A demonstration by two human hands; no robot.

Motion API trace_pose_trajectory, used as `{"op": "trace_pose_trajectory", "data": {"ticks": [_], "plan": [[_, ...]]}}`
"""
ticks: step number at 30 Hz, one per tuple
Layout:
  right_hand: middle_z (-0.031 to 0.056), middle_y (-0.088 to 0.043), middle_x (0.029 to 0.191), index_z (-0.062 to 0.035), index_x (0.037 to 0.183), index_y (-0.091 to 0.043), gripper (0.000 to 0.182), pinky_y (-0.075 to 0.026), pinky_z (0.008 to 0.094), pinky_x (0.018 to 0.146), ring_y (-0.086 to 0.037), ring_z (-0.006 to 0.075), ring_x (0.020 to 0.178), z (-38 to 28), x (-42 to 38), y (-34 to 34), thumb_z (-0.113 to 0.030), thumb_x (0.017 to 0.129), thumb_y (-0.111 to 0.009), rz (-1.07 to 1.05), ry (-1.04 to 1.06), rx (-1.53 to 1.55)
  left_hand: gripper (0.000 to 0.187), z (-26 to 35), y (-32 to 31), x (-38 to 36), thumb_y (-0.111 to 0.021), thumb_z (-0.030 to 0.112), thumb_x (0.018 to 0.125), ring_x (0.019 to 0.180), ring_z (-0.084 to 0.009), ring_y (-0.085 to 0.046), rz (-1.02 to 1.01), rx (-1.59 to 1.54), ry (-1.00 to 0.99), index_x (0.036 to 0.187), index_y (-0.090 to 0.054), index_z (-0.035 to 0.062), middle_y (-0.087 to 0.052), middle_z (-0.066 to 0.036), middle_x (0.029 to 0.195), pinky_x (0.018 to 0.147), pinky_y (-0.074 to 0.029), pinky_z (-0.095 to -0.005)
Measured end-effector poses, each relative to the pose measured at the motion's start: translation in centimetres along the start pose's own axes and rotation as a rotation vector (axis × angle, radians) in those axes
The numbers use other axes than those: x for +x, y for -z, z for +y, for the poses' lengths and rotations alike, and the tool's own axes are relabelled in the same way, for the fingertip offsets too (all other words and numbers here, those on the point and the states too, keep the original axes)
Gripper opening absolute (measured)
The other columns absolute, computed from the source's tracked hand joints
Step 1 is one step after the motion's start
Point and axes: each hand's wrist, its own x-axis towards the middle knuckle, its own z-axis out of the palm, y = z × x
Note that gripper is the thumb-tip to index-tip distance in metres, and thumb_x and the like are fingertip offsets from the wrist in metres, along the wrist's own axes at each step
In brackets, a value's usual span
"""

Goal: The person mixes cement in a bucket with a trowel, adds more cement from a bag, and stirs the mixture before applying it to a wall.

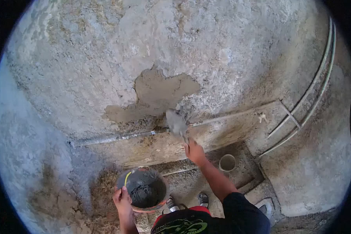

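My right hand (195, 152) is closed round the handle of a trowel (176, 124), arm stretched forward. Its grey blade meets the wall at the lower right edge of a damp patch of fresh mortar (163, 89). Grey mortar clings to the wall around the blade tip. Low on the left, my left hand (123, 199) is closed on a thin yellow bucket handle (126, 179) at the rim. The round orange-rimmed bucket (167, 195) holds wet, dark grey mortar (146, 193).
A pipe (105, 139) runs along the wall beneath the patch, with a small tap (263, 117) farther right. Two long pipes (319, 80) climb the right wall. A round pipe opening or small container (227, 162) stands on the floor near my feet (203, 199).
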Motion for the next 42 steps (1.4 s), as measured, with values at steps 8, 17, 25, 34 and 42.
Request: {"op": "trace_pose_trajectory", "data": {"ticks": [8,17,25,34,42], "plan": [[0.0282,-0.068,0.095,-0.0023,0.132,-0.051,0.050,-0.054,0.0540,0.077,-0.067,0.0483,0.086,2.1,-24.7,2.2,-0.036,0.096,-0.063,-0.146,-0.457,0.122,0.038,-0.7,0.7,3.4,-0.066,0.022,0.100,0.049,-0.0066,-0.036,0.039,0.176,0.065,0.067,-0.053,0.0074,-0.040,0.005,0.059,0.046,-0.029,-0.0252],[0.0186,-0.072,0.100,-0.0273,0.143,-0.054,0.049,-0.052,0.0589,0.081,-0.071,0.0384,0.095,-6.9,-13.0,10.2,-0.034,0.095,-0.058,-0.762,0.159,-0.217,0.042,1.4,-3.3,3.8,-0.065,0.017,0.100,0.050,-0.0049,-0.036,-0.027,0.425,-0.391,0.063,-0.049,0.0066,-0.039,0.006,0.056,0.046,-0.025,-0.0275],[0.0106,-0.073,0.086,-0.0110,0.093,-0.076,0.020,-0.055,0.0448,0.074,-0.073,0.0305,0.088,-15.1,-2.2,9.1,-0.020,0.084,-0.061,-0.934,0.603,-0.567,0.041,5.6,-9.8,1.5,-0.069,0.018,0.097,0.061,-0.0124,-0.037,-0.129,0.465,-0.304,0.068,-0.049,-0.0030,-0.038,-0.004,0.058,0.062,-0.037,-0.0318],[0.0132,-0.074,0.080,-0.0094,0.080,-0.076,0.017,-0.058,0.0434,0.072,-0.074,0.0305,0.084,-8.8,-2.7,11.4,-0.024,0.076,-0.067,-1.037,0.701,-0.411,0.045,5.2,-16.2,1.7,-0.067,0.017,0.099,0.056,-0.0100,-0.031,-0.236,0.475,-0.378,0.065,-0.044,-0.0015,-0.032,-0.004,0.056,0.051,-0.029,-0.0330],[0.0147,-0.073,0.079,-0.0076,0.077,-0.076,0.013,-0.059,0.0434,0.073,-0.074,0.0311,0.082,-5.3,-2.6,14.3,-0.018,0.072,-0.070,-1.032,0.670,-0.313,0.042,5.9,-19.1,1.0,-0.066,0.016,0.099,0.058,-0.0097,-0.030,-0.332,0.479,-0.255,0.067,-0.046,-0.0020,-0.032,-0.003,0.058,0.053,-0.030,-0.0315]]}}
